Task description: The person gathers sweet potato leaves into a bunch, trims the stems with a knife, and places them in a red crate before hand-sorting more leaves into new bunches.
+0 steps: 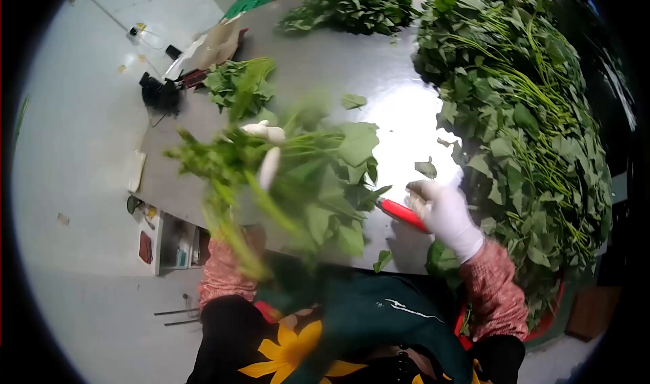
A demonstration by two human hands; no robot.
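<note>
My left hand [264, 140], in a white glove, is wrapped round a bunch of leafy green stems [325, 174]. The bunch is blurred by motion, with stems pointing left and down and leaves to the right. My right hand [440, 211], gloved in white too, is closed on a red-handled tool [404, 215] at the table's near right. The tool's tip points left and touches or overlaps the leaves of the bunch.
On the metal table [298, 59] a large heap of leafy stems [521, 127] covers the right side. Another pile [352, 8] lies at the back, a small bunch [240, 86] at the left. Loose leaves [353, 101] are scattered about. A shelf [179, 242] stands lower left.
</note>
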